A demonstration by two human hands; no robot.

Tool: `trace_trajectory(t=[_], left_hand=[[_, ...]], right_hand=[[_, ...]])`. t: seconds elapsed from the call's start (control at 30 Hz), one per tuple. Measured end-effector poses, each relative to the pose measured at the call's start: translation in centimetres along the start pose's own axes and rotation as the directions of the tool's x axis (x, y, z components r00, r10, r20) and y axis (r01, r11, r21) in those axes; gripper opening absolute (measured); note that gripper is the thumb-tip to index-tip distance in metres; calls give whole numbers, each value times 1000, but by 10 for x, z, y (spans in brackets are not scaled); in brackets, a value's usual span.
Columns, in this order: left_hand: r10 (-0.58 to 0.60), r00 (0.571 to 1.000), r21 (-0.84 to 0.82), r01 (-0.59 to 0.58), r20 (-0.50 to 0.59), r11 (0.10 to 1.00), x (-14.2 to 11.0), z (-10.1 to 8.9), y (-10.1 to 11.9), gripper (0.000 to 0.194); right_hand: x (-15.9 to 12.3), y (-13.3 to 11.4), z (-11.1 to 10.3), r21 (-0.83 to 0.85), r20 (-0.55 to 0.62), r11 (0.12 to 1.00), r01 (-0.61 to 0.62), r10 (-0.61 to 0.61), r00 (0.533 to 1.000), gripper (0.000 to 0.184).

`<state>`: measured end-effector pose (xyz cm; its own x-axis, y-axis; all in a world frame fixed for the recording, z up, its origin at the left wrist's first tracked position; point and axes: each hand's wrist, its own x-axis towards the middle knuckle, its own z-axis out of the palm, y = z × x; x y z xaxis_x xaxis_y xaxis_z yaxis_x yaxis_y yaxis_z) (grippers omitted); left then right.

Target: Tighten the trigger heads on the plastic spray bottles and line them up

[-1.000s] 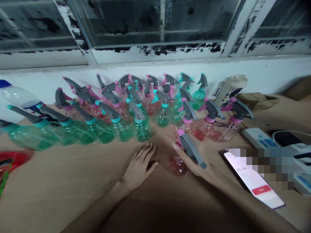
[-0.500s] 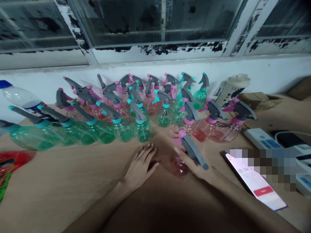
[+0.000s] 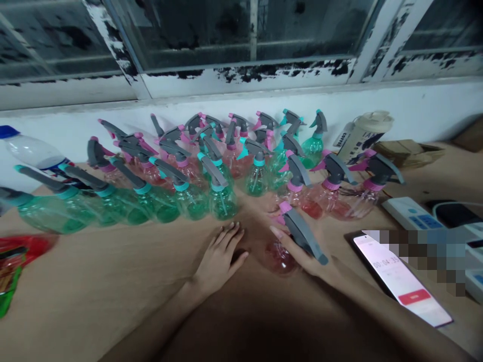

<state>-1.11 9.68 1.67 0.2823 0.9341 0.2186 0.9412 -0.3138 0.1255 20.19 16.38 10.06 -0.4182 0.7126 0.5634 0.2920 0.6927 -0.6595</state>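
My right hand (image 3: 305, 254) is closed around a pink spray bottle (image 3: 281, 259), whose grey-and-pink trigger head tilts toward me; part of its body is hidden by the hand. My left hand (image 3: 219, 256) lies flat on the wooden table (image 3: 113, 281) with fingers stretched out, holding nothing. Just beyond its fingertips stands a green spray bottle (image 3: 222, 203), the end of a front row of several green ones. Behind the right hand several pink spray bottles (image 3: 330, 198) stand side by side.
More pink and green spray bottles (image 3: 256, 176) crowd toward the wall. A blue-capped bottle (image 3: 28, 148) and a red packet (image 3: 22, 251) are at left. On the right are a coffee cup (image 3: 366, 133), a brown paper item (image 3: 407, 153), a power strip (image 3: 405, 211) and a phone (image 3: 400, 276) showing a timer.
Both hands keep nearly the same places, the right one still around the pink spray bottle. The view shifts slightly, and the phone's timer digits are sharper now.
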Motion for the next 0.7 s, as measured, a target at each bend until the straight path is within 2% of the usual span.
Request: trace_trajectory(t=[0.1,0.2,0.43,0.57,0.7], left_hand=[[-3,1000,-18,3,-3,1000,0,0,1,45],[-8,1000,-27,8,-5,1000,0,-1,1,44],[-14,1000,-20,14,7,1000,0,-1,1,44],[-15,1000,-20,15,15,1000,0,0,1,45],[-22,1000,-22,23,13,1000,0,1,1,45]], right_hand=[[-1,1,0,42,19,999,-19,18,1000,6],[-3,4,1,51,29,998,-30,29,999,8],[-5,7,3,79,30,997,0,-2,1000,3],[-9,10,5,104,31,995,-6,3,1000,14],[-11,12,5,91,25,996,-25,23,999,17]])
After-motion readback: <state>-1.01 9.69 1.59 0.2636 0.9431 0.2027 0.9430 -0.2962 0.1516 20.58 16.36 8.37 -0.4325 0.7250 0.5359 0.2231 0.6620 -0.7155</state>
